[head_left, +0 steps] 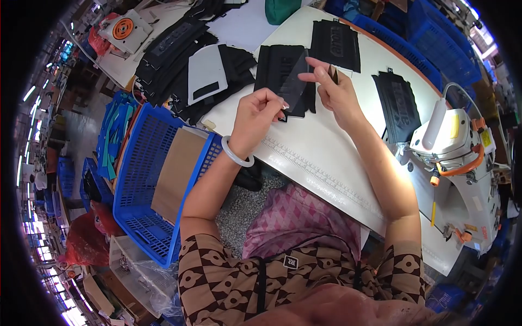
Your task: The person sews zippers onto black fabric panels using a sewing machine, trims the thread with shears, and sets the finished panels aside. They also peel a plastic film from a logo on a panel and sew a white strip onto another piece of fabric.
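Note:
My left hand [258,117] is closed, its thumb and fingers pinching the lower edge of a clear plastic sheet [297,89]. A small black tip shows below those fingertips. My right hand [336,96] is at the sheet's upper right side, with two fingers stretched toward it; whether they grip it is hard to tell. A dark pointed tool [333,75], perhaps thread snips, sticks up from the right hand. Beneath the sheet lies a black fabric panel [270,68] with raised lettering. Another black panel [335,46] lies beyond the right hand.
On the right stands a white sewing machine [454,133] with a lit lamp, a lettered black panel [399,103] beside it. Stacked black pieces [168,54] and a grey-white panel [206,73] lie left. A blue crate [144,163] holds cardboard. A ruler scale [310,165] runs along the table's front.

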The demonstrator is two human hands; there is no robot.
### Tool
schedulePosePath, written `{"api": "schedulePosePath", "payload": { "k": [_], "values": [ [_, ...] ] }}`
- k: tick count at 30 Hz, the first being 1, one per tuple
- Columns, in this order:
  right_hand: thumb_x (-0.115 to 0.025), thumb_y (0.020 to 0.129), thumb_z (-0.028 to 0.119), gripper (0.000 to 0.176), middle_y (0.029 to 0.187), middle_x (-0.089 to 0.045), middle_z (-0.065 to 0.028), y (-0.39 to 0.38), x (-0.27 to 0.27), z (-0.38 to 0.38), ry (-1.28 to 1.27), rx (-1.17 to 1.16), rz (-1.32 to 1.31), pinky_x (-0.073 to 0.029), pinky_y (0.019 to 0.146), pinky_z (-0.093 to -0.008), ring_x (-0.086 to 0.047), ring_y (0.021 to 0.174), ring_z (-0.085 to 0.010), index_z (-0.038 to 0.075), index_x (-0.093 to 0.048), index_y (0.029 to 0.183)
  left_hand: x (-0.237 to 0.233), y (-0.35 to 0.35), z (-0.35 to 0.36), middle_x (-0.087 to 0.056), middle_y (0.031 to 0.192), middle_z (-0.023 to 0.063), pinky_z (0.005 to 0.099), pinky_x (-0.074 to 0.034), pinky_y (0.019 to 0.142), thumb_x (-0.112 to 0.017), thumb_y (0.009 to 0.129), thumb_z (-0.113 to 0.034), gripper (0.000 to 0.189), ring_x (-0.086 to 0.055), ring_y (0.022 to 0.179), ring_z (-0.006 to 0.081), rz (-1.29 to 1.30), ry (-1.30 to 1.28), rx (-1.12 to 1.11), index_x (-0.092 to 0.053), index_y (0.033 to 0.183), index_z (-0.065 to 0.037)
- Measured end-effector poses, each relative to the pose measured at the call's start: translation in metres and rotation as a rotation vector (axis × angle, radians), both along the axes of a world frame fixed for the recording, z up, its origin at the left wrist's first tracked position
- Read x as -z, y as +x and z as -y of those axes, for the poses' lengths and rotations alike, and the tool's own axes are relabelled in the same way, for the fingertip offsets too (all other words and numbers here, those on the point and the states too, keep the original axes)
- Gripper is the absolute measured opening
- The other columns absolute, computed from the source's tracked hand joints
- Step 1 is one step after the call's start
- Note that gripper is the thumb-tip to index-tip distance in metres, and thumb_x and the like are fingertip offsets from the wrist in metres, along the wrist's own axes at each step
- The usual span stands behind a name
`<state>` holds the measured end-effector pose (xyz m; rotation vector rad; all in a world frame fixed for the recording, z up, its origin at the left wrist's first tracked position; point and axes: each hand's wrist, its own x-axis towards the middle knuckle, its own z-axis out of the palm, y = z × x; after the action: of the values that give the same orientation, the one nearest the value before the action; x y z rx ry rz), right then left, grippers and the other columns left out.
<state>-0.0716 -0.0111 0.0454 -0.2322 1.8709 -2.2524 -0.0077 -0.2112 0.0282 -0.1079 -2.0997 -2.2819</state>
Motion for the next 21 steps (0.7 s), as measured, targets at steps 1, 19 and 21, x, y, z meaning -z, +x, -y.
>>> {"api": "schedulePosePath", "payload": {
  "k": [1, 19, 21],
  "values": [
    [-0.071, 0.096, 0.023, 0.04, 0.112, -0.073, -0.011, -0.003, 0.0, 0.001, -0.001, 0.001, 0.0, -0.032, 0.048, -0.0182, -0.041, 0.057, 0.0001, 0.003, -0.066, 0.13, 0.003, 0.0, 0.0, -0.07, 0.08, 0.0043, 0.0203, -0.048, 0.065, -0.062, 0.094, -0.009, 0.013, -0.062, 0.07, 0.0069, -0.001, -0.032, 0.001, -0.068, 0.086, 0.0],
    [-0.072, 0.09, 0.023, 0.018, 0.09, -0.074, -0.0111, -0.092, 0.031, 0.038, 0.718, 0.213, -0.533, -0.054, 0.074, -0.0376, -0.069, 0.084, -0.0288, 0.006, -0.074, 0.097, 0.018, -0.037, 0.004, -0.07, 0.066, 0.0133, 0.0387, -0.053, 0.059, -0.065, 0.083, -0.02, 0.02, -0.067, 0.06, 0.0282, -0.081, -0.783, -0.171, -0.074, 0.077, -0.003],
    [-0.071, 0.09, 0.025, 0.018, 0.091, -0.073, -0.0129, -0.094, 0.037, 0.041, 0.752, 0.198, -0.52, -0.055, 0.074, -0.0412, -0.07, 0.085, -0.0353, 0.008, -0.074, 0.096, 0.014, -0.035, -0.001, -0.069, 0.067, 0.0144, 0.0431, -0.055, 0.062, -0.065, 0.081, -0.023, 0.021, -0.068, 0.064, 0.035, -0.092, -0.947, -0.218, -0.073, 0.075, -0.005]
  ]
}}
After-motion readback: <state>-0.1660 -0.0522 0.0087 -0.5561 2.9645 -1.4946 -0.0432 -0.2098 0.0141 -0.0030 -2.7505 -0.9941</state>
